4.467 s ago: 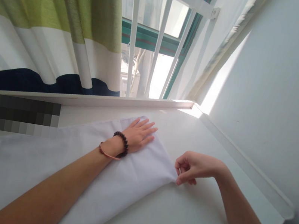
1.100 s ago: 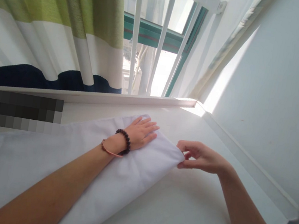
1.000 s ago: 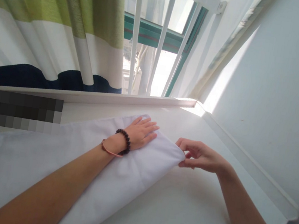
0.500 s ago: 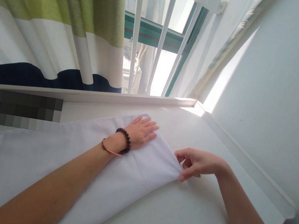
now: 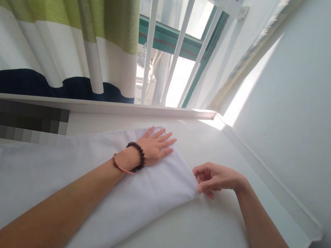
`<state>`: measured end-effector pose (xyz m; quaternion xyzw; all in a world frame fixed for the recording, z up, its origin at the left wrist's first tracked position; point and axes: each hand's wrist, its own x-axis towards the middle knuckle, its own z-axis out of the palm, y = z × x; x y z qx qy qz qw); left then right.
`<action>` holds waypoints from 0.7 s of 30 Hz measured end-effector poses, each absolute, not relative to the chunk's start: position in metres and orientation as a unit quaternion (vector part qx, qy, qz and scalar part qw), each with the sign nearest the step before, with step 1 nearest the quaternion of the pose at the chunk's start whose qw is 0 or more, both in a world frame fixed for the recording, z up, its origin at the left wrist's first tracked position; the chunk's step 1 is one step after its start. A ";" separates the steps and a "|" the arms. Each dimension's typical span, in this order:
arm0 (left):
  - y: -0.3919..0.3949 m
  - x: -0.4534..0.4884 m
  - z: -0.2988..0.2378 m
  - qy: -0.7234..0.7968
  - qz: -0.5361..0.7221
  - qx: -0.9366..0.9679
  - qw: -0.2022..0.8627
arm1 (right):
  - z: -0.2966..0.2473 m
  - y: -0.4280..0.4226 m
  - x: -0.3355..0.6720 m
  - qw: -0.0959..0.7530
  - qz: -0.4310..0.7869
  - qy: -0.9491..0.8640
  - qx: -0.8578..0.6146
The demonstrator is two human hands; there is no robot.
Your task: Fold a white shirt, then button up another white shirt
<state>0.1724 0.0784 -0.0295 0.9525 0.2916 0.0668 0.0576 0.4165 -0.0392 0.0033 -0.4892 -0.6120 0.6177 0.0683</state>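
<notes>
A white cloth [image 5: 128, 202] lies folded over the white tabletop [image 5: 206, 239], its right end narrowing to a corner. Spread flat near the cloth's far edge, my left hand [image 5: 155, 145] presses down on it with fingers apart; a dark bead bracelet [image 5: 137, 153] and a thin reddish band circle that wrist. At the right corner, my right hand [image 5: 215, 180] pinches the cloth between thumb and curled fingers. Part of the pinch is hidden behind the thumb.
A raised white rim [image 5: 142, 110] runs along the back, with a ledge [image 5: 271, 170] along the right wall. Behind hang a green, white and navy curtain [image 5: 56, 39] and white window bars [image 5: 180, 38]. A pixelated dark patch covers the left side.
The right hand's thumb and fingers have shifted slightly at the cloth corner, and the cloth there looks less taut. My left hand stays in place, its fingers a little more spread.
</notes>
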 end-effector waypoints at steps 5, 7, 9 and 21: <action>0.082 0.172 -0.030 0.315 0.054 0.946 0.055 | 0.006 -0.038 0.421 0.046 0.629 -0.627 -0.458; 0.084 0.172 -0.030 0.318 0.052 0.945 0.055 | 0.007 -0.038 0.419 0.060 0.615 -0.654 -0.436; 0.084 0.172 -0.030 0.318 0.049 0.945 0.056 | 0.007 -0.039 0.417 0.061 0.614 -0.662 -0.426; 0.087 0.169 -0.028 0.341 0.048 0.938 0.048 | 0.004 -0.040 0.419 -0.012 0.659 -0.625 -0.419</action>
